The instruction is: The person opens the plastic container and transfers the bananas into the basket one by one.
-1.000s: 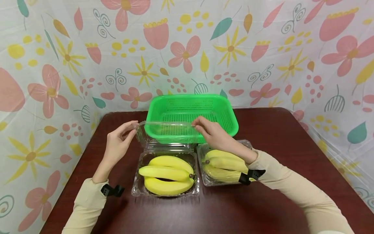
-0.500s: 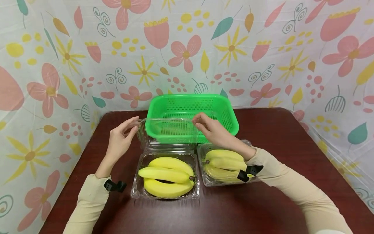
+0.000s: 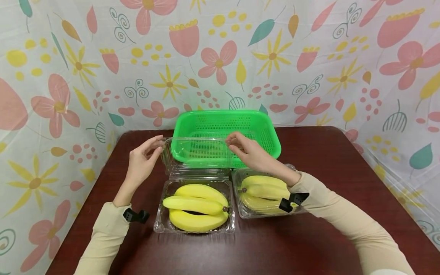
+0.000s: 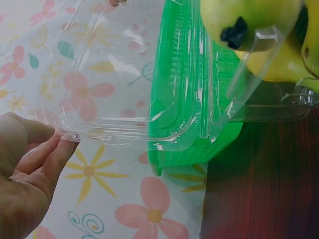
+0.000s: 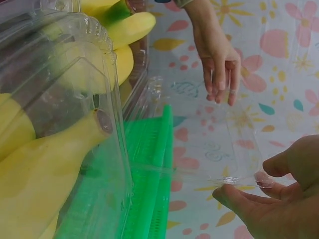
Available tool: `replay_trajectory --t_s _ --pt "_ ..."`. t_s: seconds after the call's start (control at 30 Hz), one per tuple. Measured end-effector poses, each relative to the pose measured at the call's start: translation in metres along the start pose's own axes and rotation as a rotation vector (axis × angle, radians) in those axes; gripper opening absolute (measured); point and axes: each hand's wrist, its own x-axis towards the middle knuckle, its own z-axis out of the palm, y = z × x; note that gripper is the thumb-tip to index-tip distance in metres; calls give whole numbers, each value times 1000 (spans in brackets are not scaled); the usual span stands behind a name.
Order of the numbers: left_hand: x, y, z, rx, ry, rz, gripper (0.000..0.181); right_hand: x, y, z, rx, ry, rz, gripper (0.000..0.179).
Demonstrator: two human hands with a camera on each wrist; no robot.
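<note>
A clear plastic clamshell box (image 3: 159, 228) with a bunch of bananas (image 3: 196, 206) stands at the middle of the table. Its hinged lid (image 3: 197, 139) is raised at the back, roughly upright. At the lid's free left corner, my left hand (image 3: 141, 162) pinches the edge between thumb and fingers, which the left wrist view shows up close. My right hand (image 3: 250, 153) holds the opposite corner, its thumb and fingertips at the lid edge (image 5: 234, 180) in the right wrist view. Beneath my right forearm is a second clear box (image 3: 245, 216), lid down over more bananas (image 3: 262, 189).
A green perforated basket (image 3: 275, 143) stands behind the boxes at the back of the dark red table (image 3: 309, 149). A floral curtain (image 3: 220, 72) hangs behind and along both sides. Black wrist cameras (image 3: 135, 216) are strapped over my sleeves.
Both hands have moved slightly up and back, tilting the lid further from the box. Little changes over the last half second. The bananas and the basket stay where they were.
</note>
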Motion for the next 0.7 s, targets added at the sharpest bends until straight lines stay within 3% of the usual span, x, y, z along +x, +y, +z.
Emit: replay_trajectory --t_s 0.23,0.7 --pt "1 -3 1 -21 -22 -15 35 2 4 1 -12 -4 -35 20" --pt "0 -3 -1 -31 -29 -28 32 1 10 -5 20 -40 24 26"
